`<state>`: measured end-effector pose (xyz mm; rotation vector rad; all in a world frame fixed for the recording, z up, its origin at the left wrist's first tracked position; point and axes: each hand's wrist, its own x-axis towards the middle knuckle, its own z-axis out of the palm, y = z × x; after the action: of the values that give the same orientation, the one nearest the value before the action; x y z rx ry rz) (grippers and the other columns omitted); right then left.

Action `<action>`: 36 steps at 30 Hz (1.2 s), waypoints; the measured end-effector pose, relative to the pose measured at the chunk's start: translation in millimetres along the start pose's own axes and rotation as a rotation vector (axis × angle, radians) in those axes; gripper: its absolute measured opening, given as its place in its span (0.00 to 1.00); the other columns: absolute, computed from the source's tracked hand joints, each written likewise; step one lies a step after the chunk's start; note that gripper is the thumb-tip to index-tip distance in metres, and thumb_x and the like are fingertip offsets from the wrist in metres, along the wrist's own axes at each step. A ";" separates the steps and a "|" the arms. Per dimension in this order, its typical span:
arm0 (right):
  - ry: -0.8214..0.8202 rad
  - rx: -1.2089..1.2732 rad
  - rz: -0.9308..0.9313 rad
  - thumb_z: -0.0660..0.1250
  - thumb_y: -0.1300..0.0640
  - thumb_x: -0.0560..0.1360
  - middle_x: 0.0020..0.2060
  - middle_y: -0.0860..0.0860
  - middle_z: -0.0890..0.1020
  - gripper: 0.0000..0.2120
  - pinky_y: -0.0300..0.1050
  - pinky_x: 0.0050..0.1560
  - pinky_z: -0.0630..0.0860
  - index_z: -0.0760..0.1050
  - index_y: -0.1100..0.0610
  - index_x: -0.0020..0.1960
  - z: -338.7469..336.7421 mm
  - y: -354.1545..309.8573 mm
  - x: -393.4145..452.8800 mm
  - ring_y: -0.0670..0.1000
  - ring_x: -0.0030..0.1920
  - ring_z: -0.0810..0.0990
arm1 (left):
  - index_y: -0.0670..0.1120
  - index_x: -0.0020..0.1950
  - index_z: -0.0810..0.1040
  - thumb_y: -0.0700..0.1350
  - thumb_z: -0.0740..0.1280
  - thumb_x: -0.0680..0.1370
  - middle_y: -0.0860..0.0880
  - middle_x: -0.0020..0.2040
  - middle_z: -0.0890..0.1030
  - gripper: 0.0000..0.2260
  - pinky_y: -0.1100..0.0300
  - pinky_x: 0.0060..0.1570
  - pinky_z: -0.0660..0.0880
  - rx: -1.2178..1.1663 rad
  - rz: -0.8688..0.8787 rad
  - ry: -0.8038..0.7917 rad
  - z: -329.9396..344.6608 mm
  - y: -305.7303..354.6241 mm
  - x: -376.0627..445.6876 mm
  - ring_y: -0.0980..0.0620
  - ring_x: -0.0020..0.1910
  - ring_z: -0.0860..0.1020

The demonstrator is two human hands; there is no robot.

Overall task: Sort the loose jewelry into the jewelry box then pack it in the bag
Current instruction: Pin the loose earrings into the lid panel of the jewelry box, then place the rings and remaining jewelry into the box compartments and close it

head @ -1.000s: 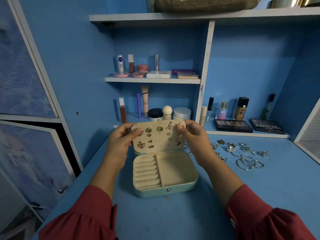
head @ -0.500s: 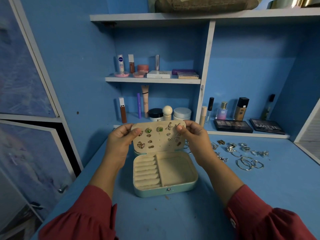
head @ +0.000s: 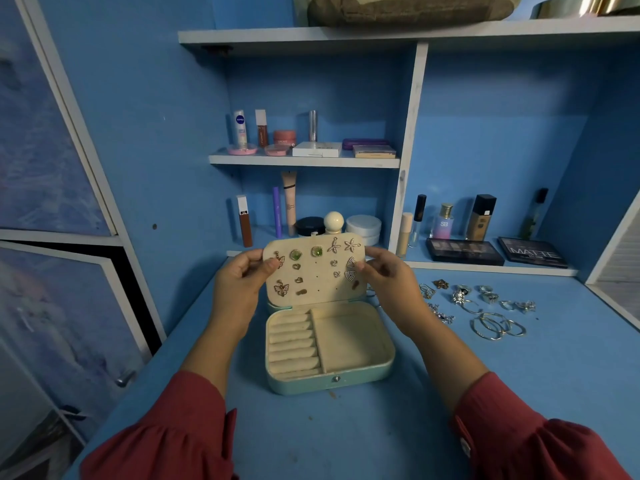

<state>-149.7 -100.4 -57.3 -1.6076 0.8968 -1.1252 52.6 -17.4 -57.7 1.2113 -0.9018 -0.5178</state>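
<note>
A mint-green jewelry box (head: 329, 381) stands open on the blue desk (head: 519, 382), with ring rolls on its left and a bare cream tray on its right. Its cream earring panel (head: 317, 282) stands upright, studded with several earrings: butterflies, green stones, starfish, small hearts. My left hand (head: 239, 282) pinches the panel's left edge. My right hand (head: 388, 282) pinches its right edge. Loose silver and gold jewelry (head: 485, 306) lies on the desk to the right of the box: rings, hoops, earrings. A brown bag (head: 408, 8) lies on the top shelf.
Cosmetics line the shelves behind the box: tubes, jars, a perfume bottle (head: 444, 221), two eyeshadow palettes (head: 498, 252). A white shelf divider (head: 403, 188) rises behind my right hand. A cabinet door (head: 52, 341) stands at the left.
</note>
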 end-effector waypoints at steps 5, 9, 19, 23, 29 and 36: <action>-0.052 -0.402 -0.002 0.63 0.62 0.77 0.37 0.50 0.82 0.10 0.43 0.44 0.75 0.80 0.50 0.46 -8.2 8.3 -0.9 0.50 0.39 0.78 | 0.43 0.58 0.80 0.36 0.62 0.80 0.52 0.41 0.81 0.10 0.68 0.32 0.70 0.150 -0.066 0.014 -2.6 -12.5 4.7 0.66 0.27 0.73; -0.088 -0.613 -0.016 0.61 0.64 0.78 0.28 0.47 0.73 0.10 0.35 0.31 0.64 0.79 0.57 0.42 -7.5 10.8 -1.7 0.44 0.29 0.68 | 0.43 0.60 0.80 0.35 0.63 0.79 0.48 0.46 0.81 0.12 0.72 0.30 0.69 0.230 -0.095 0.005 -4.2 -18.7 6.2 0.67 0.26 0.73; -0.033 -0.641 0.038 0.62 0.61 0.78 0.32 0.63 0.75 0.12 0.34 0.26 0.62 0.78 0.71 0.45 -0.2 17.9 1.6 0.51 0.29 0.67 | 0.39 0.56 0.82 0.35 0.67 0.76 0.47 0.47 0.84 0.09 0.65 0.40 0.74 0.282 -0.203 0.082 -1.0 -30.9 10.2 0.56 0.38 0.78; 0.001 -0.611 0.060 0.65 0.60 0.76 0.43 0.63 0.83 0.10 0.39 0.31 0.62 0.80 0.68 0.46 -2.0 17.9 2.2 0.60 0.41 0.79 | 0.40 0.55 0.82 0.36 0.67 0.76 0.46 0.48 0.83 0.09 0.62 0.42 0.73 0.302 -0.226 0.090 -1.3 -31.9 9.8 0.55 0.40 0.78; 0.164 -0.555 0.117 0.64 0.62 0.76 0.38 0.57 0.82 0.09 0.45 0.34 0.71 0.83 0.61 0.43 -32.9 6.5 3.4 0.56 0.37 0.76 | 0.43 0.50 0.84 0.36 0.67 0.75 0.47 0.41 0.84 0.08 0.60 0.35 0.73 0.286 -0.231 0.115 -4.3 -33.1 10.3 0.51 0.37 0.78; 0.230 -0.615 0.161 0.65 0.62 0.75 0.39 0.53 0.82 0.07 0.41 0.34 0.71 0.82 0.60 0.43 -57.0 12.3 4.1 0.51 0.38 0.77 | 0.43 0.56 0.82 0.37 0.67 0.76 0.48 0.52 0.82 0.10 0.59 0.52 0.74 0.475 -0.053 0.122 -0.8 -25.8 8.1 0.52 0.50 0.79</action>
<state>-203.2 -123.8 -60.5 -1.8621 1.6111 -0.9833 60.8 -30.9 -79.6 1.6817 -0.9178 -0.2718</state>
